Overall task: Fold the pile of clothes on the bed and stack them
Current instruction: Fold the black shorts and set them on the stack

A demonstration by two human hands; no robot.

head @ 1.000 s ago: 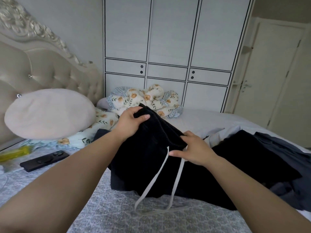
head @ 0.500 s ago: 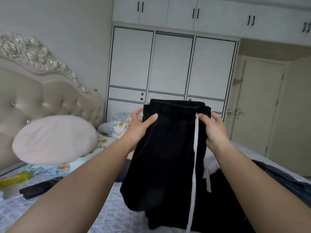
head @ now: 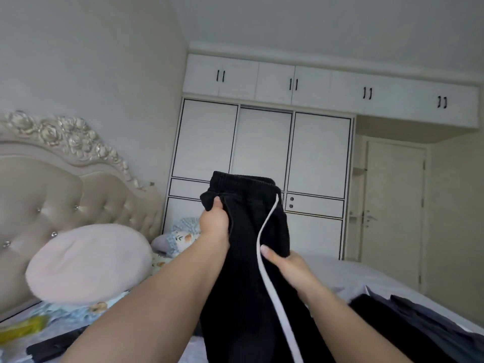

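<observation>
Early stage, judging by the scene: the left hand (head: 213, 226) is gripping the waistband of the black pants (head: 248, 258), held up in the air over the bed (head: 337, 273), while the right hand (head: 284, 265) is pinching the fabric lower down beside the white drawstring (head: 264, 252). No fold is showing yet, no stack is visible, and more dark clothes (head: 419, 326) are lying unfolded toward the bed's right edge.
</observation>
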